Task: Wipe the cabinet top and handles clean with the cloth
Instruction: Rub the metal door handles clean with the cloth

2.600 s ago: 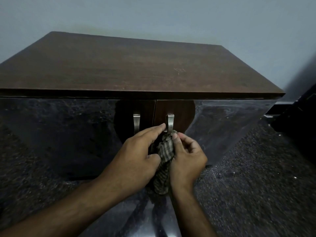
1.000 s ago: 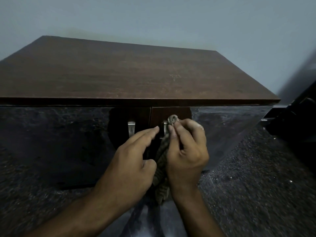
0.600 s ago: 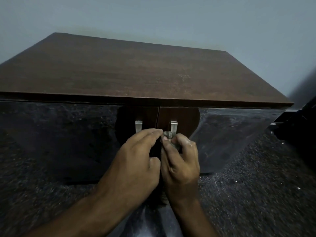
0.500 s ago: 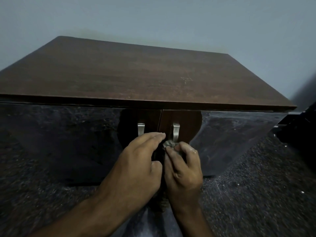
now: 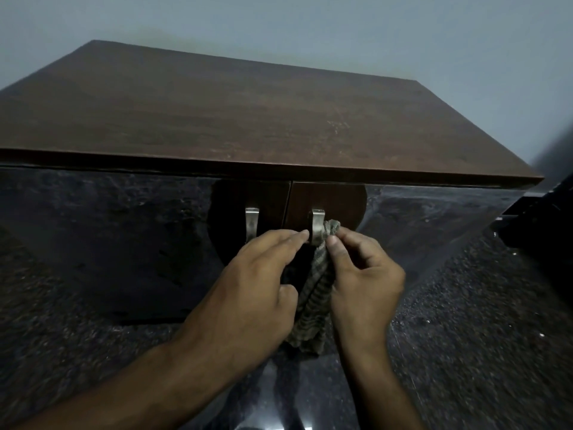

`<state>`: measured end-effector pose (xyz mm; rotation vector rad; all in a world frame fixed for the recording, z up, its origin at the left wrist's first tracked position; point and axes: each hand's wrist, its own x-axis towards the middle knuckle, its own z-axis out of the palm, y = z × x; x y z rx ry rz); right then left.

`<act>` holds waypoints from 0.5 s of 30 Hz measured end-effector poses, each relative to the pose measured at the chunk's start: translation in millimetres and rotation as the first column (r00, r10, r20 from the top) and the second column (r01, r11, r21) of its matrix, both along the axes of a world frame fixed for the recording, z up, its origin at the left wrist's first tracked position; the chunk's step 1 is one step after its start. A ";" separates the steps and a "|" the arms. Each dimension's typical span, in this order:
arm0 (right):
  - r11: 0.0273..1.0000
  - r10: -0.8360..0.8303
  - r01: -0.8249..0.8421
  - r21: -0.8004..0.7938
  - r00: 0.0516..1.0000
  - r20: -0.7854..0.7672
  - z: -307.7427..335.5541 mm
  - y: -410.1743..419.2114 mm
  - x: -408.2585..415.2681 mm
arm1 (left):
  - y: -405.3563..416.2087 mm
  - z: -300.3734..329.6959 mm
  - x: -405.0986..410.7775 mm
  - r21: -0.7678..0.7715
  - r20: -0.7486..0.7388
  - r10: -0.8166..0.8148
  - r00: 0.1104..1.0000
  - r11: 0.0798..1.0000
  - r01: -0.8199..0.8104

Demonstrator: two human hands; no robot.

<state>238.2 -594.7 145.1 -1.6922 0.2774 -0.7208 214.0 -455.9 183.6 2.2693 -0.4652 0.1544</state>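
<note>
Right hand point(image 5: 362, 283) pinches cloth point(image 5: 313, 293) beside handle point(image 5: 317, 226)

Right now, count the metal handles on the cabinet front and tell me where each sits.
2. The left handle is on the left door, bare, beside the centre seam. The right handle is on the right door, with the cloth bunched against its right side. None appear hidden.

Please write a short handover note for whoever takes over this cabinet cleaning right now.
Right hand: pinches the striped grey cloth against the right metal door handle.
Left hand: fingertips beside that handle; whether it grips the cloth is unclear.
Left metal handle: bare, untouched at present.
Dark brown wooden cabinet top: pale specks show towards its right.
Left: finish right handle, wipe left handle, check the top.
</note>
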 end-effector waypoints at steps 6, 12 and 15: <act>0.984 -0.013 0.030 -0.176 0.995 0.095 11.5 -1.8 5.6 | -2.1 2.0 -2.1 0.008 -0.029 -0.020 0.999 1.000 0.020; 0.897 0.069 0.008 -0.441 0.985 0.158 -6.5 -10.4 5.3 | -4.0 4.7 -3.5 0.010 -0.052 -0.025 0.998 1.000 0.026; 0.949 0.004 0.074 -0.305 0.969 0.248 10.2 -11.5 11.5 | -2.8 4.7 -3.8 0.002 -0.070 -0.018 0.997 1.000 0.018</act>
